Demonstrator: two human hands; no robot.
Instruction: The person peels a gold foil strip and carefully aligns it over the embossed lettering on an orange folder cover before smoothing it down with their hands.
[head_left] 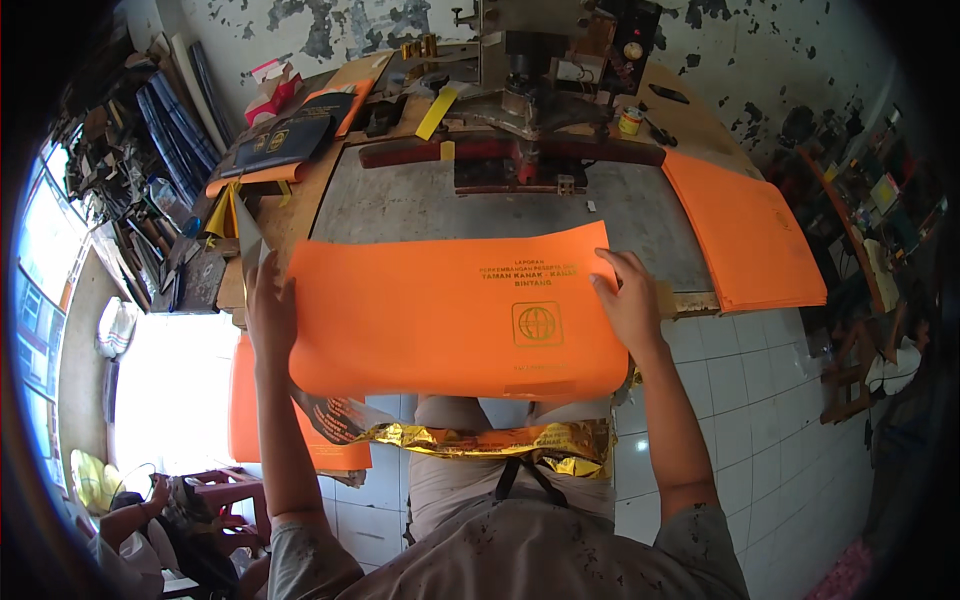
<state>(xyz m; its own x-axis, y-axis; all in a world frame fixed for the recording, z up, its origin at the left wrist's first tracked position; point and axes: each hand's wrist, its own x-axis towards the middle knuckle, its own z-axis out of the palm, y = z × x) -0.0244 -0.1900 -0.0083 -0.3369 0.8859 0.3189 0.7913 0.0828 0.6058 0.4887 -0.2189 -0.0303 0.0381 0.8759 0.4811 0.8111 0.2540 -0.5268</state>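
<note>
A wide orange sheet with gold printed lettering and a square emblem at its right is held up in front of me, over my lap. My left hand is closed on its left edge; a silvery film rises beside those fingers, and I cannot tell if they hold it too. At the other end, my right hand pinches the sheet's right edge between thumb and fingers. Below the sheet, a strip of gold foil hangs across my thighs, its stamped left part dark and see-through.
Beyond the sheet stands a press over a grey metal plate. Orange sheets lie stacked to its right. Dark blue covers rest at the left. More orange sheets sit low left, near another person's arm.
</note>
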